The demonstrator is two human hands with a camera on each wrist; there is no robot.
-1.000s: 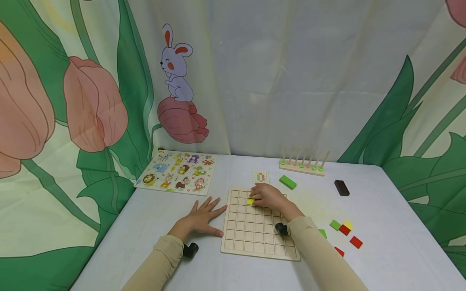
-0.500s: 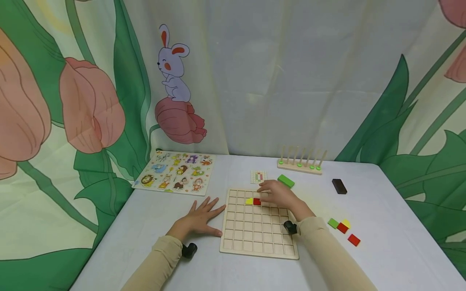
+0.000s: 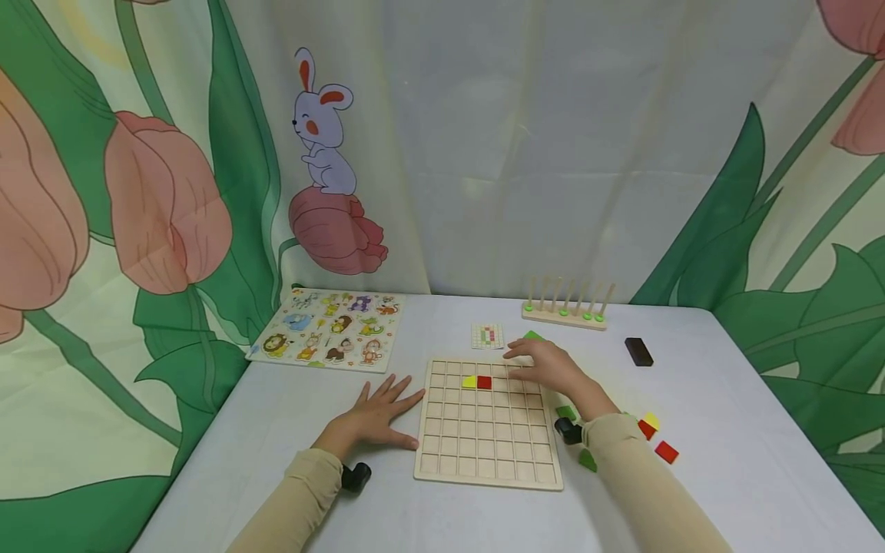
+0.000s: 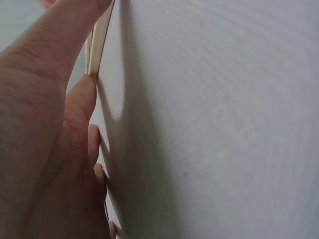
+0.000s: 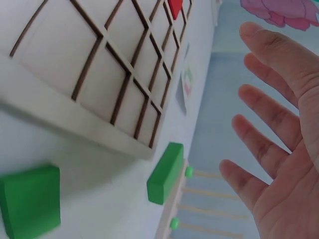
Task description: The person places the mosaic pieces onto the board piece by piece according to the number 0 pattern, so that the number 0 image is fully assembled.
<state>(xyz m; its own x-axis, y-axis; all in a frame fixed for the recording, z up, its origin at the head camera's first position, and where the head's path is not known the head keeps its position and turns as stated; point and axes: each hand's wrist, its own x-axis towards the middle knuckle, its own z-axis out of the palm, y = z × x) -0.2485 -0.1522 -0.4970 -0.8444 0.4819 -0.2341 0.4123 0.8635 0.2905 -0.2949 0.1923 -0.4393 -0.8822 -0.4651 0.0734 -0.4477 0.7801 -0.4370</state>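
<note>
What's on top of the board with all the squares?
A yellow piece and a red piece, side by side on the board. The right hand hides part of it in the head view.

Behind the grid board (image 3: 486, 425): picture board (image 3: 327, 330) left, peg rack (image 3: 563, 315) right, card (image 3: 487, 336) between.

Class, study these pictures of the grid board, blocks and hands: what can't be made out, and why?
Head view: most of the green block, hidden behind the right hand.
Head view: the small card's exact pattern, too tiny.
Left wrist view: the grid board's squares, seen edge-on behind the left hand.
Right wrist view: part of the red piece, cut by the top edge.
</note>
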